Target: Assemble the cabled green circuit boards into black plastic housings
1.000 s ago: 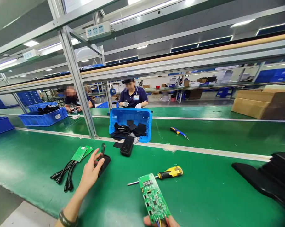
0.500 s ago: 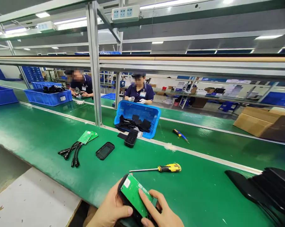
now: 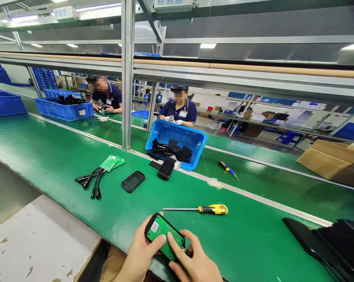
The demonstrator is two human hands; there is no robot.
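Note:
A black housing point(image 3: 149, 224) with a green circuit board point(image 3: 162, 231) lying inside it is held near the bottom centre. My left hand point(image 3: 143, 248) wraps round its left side, thumb pressed on the board. On the right side, my right hand point(image 3: 191, 254) grips the housing, one finger on the board. Wires show at the housing's lower right end, partly hidden by that hand. Just beyond the hands lies a yellow and black screwdriver point(image 3: 213, 209), its shaft pointing left.
Boards with black cables point(image 3: 109, 163), a black cover point(image 3: 133, 181) and a black case point(image 3: 166, 168) lie on the green bench. Behind them stands a tilted blue basket point(image 3: 198, 137) by a metal post point(image 3: 127, 78). Black parts point(image 3: 338, 243) are at right. Two people work opposite.
The board now sits lower and flatter inside the housing. My left thumb has moved from the housing's edge onto the board. The camera view has shifted slightly.

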